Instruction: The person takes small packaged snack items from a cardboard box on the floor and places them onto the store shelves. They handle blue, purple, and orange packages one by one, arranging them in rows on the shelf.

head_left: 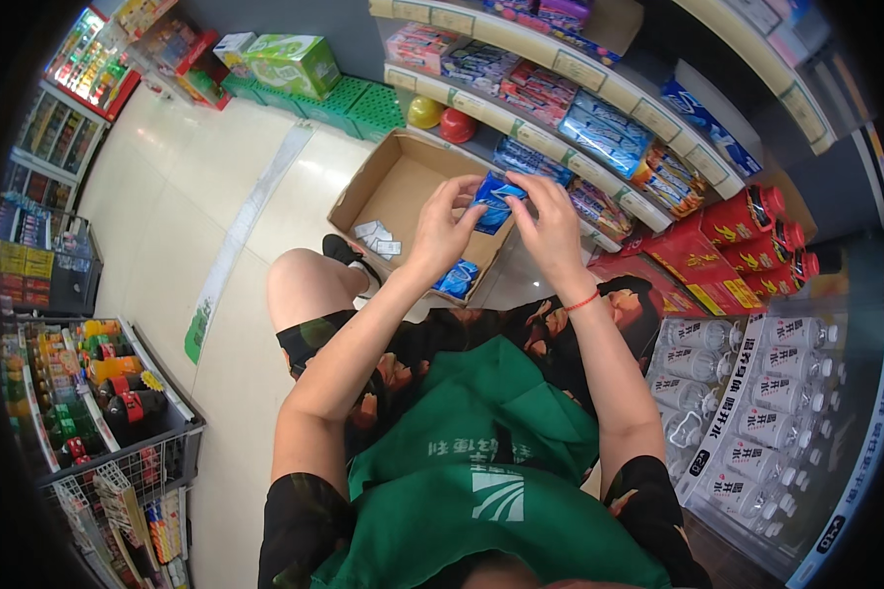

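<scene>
Between my two hands is a small blue packet, held up over the right part of an open cardboard box. My left hand grips its left edge with thumb and fingers. On the packet's right side are the thumb and fingers of my right hand. Below, the cardboard box rests on the tiled floor. Inside it lie several white paper slips and, at the near corner partly behind my left wrist, more blue packets.
Shelves of packaged sweets rise just beyond the box. Red cartons with red-capped bottles and racked water bottles stand close on the right. Green crates line the far wall. A drinks rack is at left.
</scene>
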The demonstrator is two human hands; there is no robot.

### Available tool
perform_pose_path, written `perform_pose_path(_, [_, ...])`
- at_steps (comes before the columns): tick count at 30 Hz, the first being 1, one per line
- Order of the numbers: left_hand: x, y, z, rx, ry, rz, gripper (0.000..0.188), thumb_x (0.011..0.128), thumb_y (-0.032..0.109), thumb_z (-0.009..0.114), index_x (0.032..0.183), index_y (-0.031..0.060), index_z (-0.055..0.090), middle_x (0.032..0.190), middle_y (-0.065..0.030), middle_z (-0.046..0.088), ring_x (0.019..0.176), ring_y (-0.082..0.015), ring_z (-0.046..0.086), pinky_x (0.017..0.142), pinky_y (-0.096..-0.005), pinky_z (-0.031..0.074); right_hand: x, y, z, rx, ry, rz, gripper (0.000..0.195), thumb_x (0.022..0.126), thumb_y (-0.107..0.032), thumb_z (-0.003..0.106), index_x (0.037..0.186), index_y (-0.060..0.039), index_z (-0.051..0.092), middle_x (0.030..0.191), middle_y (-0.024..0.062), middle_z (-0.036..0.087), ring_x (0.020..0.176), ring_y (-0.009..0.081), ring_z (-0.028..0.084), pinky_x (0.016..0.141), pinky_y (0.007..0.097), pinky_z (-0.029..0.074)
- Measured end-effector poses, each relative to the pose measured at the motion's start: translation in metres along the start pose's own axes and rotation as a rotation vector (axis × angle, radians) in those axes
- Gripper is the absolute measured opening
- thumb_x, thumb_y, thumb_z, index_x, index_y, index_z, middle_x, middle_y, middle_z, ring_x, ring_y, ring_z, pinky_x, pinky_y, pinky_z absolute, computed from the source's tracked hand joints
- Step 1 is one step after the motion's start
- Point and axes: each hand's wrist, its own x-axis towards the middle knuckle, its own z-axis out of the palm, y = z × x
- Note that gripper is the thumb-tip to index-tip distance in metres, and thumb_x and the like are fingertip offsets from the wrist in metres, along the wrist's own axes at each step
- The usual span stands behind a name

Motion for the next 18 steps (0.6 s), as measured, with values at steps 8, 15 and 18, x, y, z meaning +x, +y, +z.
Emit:
perform_pose_path(8, [-0.022, -0.099, -0.016, 0.069, 0.03, -0.153, 0.032, 0.082, 0.001, 0.069, 0.114, 0.0025, 0.061, 0.11, -0.0153, 0.064, 0.087, -0.0251, 0.068, 0.075, -0.0327, 0.056, -0.027, 0.036, 0.073, 0.132, -0.265, 0.225, 0.024, 0.085, -0.013, 0.067, 0.107, -0.0037, 0.065, 0.103, 0.0159, 0.066, 0.096, 0.0359, 0.062, 0.083, 0.0405, 0.05])
perform_pose_path(15, [-0.033, -0.153, -0.021, 0.107, 0.032, -0.383, 0.032, 0.081, 0.005, 0.071, 0.113, 0.0043, 0.063, 0.099, -0.0129, 0.069, 0.085, -0.023, 0.069, 0.075, -0.0337, 0.055, -0.047, 0.067, 0.133, 0.136, -0.428, 0.369, 0.023, 0.085, -0.009, 0.066, 0.107, -0.0027, 0.066, 0.102, 0.0164, 0.068, 0.092, 0.0304, 0.066, 0.08, 0.0377, 0.052])
perform_pose_path(18, [-0.033, -0.17, -0.021, 0.154, 0.023, -0.441, 0.032, 0.082, 0.006, 0.07, 0.114, 0.0049, 0.064, 0.099, -0.0118, 0.07, 0.088, -0.0214, 0.069, 0.077, -0.033, 0.055, -0.055, 0.08, 0.154, 0.094, -0.461, 0.387, 0.024, 0.085, -0.008, 0.066, 0.109, -0.0031, 0.066, 0.102, 0.0156, 0.069, 0.091, 0.0279, 0.067, 0.08, 0.0358, 0.053])
